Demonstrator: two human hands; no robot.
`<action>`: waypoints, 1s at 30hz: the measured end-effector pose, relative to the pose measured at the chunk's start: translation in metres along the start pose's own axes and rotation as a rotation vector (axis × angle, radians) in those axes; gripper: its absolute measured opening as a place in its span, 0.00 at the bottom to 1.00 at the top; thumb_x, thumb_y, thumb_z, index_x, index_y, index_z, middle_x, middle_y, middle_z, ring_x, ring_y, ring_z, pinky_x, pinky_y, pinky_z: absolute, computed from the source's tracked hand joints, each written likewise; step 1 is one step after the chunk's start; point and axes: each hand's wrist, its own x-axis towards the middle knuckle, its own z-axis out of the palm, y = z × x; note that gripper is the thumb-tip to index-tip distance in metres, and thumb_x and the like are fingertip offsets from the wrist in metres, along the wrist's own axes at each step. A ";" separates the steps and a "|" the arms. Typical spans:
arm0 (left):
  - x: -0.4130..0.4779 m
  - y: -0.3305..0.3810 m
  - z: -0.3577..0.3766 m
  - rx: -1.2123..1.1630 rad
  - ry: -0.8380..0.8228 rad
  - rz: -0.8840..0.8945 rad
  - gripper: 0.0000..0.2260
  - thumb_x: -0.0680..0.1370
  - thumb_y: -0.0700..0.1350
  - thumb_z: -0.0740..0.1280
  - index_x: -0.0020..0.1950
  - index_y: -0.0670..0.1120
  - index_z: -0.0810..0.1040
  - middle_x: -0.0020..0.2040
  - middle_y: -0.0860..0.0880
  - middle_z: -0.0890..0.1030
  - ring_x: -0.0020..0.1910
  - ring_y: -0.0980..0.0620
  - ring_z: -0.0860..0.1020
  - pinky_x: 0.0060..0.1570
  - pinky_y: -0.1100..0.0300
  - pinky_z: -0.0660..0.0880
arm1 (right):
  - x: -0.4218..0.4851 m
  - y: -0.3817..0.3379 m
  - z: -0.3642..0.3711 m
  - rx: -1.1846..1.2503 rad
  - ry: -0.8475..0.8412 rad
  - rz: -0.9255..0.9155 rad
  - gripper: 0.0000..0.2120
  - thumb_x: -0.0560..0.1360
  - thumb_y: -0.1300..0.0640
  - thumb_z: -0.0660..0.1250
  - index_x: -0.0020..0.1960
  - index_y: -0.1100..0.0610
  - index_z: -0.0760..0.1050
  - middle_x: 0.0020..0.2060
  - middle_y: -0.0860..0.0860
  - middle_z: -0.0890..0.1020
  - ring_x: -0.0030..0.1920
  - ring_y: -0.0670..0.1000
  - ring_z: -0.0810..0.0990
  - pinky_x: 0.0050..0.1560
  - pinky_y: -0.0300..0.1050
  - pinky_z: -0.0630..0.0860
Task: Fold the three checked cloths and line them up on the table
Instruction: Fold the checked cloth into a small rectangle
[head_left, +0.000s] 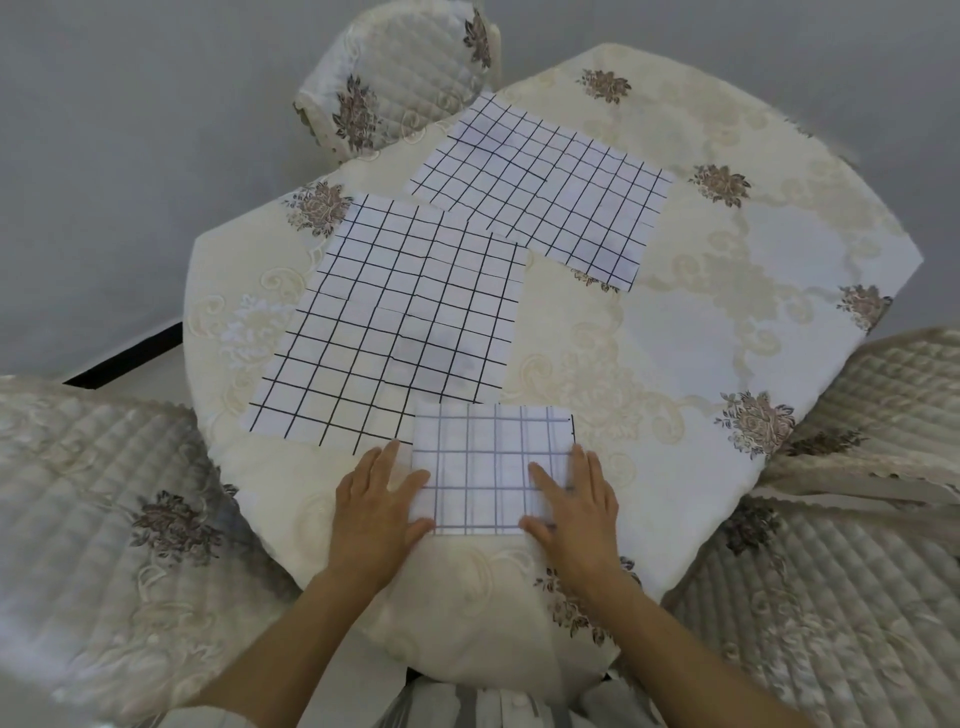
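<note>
A small folded checked cloth (488, 462) lies near the front edge of the table. My left hand (376, 512) rests flat at its left edge, fingers straight, fingertips touching the cloth. On the cloth's right side, my right hand (574, 506) presses down with straight fingers. Two more checked cloths lie spread out flat: a large one (400, 322) just behind the folded one, to the left, and another (545, 187) at the back of the table. The far cloth's near corner overlaps the middle cloth slightly.
The round table (701, 332) wears a cream floral tablecloth. Quilted chairs stand at the left (104, 504), right (852, 545) and far side (400, 73). Bare tablecloth shows to the right of the cloths.
</note>
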 end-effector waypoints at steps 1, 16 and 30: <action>0.000 -0.003 -0.001 0.007 -0.009 0.001 0.28 0.67 0.60 0.76 0.65 0.57 0.74 0.75 0.43 0.65 0.73 0.39 0.62 0.65 0.41 0.67 | -0.002 0.007 -0.001 -0.009 0.008 0.012 0.33 0.74 0.38 0.66 0.75 0.41 0.59 0.78 0.56 0.43 0.77 0.58 0.39 0.74 0.58 0.49; 0.012 -0.003 -0.023 0.122 -0.109 0.334 0.28 0.63 0.60 0.74 0.61 0.54 0.77 0.77 0.45 0.60 0.76 0.43 0.58 0.69 0.43 0.63 | -0.010 0.005 -0.026 -0.073 -0.064 0.088 0.30 0.75 0.53 0.65 0.74 0.50 0.58 0.77 0.59 0.40 0.76 0.60 0.36 0.75 0.59 0.47; 0.017 0.029 -0.029 0.288 -0.182 0.322 0.29 0.70 0.50 0.69 0.69 0.47 0.67 0.80 0.45 0.47 0.79 0.44 0.45 0.74 0.41 0.46 | -0.008 -0.006 -0.021 -0.087 -0.103 0.093 0.35 0.75 0.43 0.66 0.76 0.48 0.55 0.77 0.58 0.39 0.76 0.60 0.36 0.74 0.59 0.45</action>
